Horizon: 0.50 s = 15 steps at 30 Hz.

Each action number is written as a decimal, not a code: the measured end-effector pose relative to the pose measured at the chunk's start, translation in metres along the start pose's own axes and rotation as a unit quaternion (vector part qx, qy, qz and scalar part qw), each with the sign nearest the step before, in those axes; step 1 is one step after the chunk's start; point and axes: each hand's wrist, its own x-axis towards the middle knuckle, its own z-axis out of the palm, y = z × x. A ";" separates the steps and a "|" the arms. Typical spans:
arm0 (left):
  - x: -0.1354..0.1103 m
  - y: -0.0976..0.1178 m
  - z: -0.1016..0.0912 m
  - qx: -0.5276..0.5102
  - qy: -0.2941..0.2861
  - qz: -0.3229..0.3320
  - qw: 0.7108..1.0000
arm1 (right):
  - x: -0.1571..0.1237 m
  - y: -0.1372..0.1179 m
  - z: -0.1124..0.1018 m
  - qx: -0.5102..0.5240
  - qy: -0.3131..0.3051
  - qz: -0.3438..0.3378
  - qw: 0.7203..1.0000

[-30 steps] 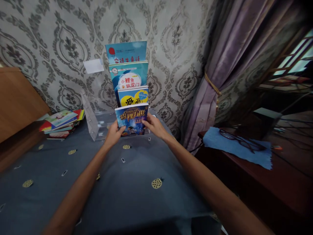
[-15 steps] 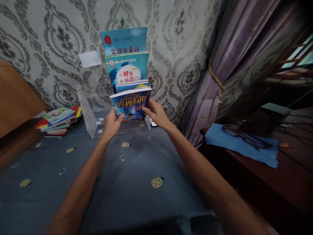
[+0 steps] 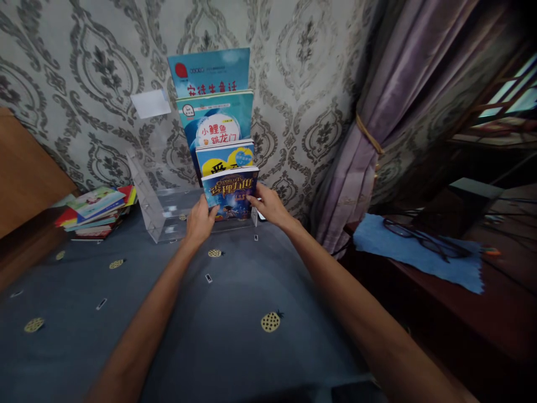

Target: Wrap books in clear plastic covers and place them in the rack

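A dark blue book with gold lettering stands in the front slot of a clear acrylic rack. My left hand grips its lower left edge and my right hand grips its right edge. Behind it stand a yellow-and-blue book, a teal book with a white circle and a light blue book with red lettering, each higher than the one in front. The rack's left half holds no books.
A stack of colourful books lies at the left on the blue-grey patterned cloth. A purple curtain hangs at the right. A dark wooden side table carries a blue cloth with glasses on it.
Both hands lifted the dark blue book up out of the front slot and then lowered it back down into the rack. The yellow-and-blue book behind shows again.
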 end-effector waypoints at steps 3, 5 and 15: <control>-0.003 0.010 -0.005 0.151 -0.046 -0.031 0.987 | -0.001 0.001 0.002 -0.144 -0.028 -0.022 0.989; -0.004 0.017 -0.008 0.220 -0.076 -0.051 0.971 | -0.002 0.001 0.006 -0.194 -0.019 -0.023 0.981; -0.003 0.028 -0.010 0.320 -0.118 -0.103 0.934 | -0.004 0.005 0.012 -0.199 0.094 -0.057 0.974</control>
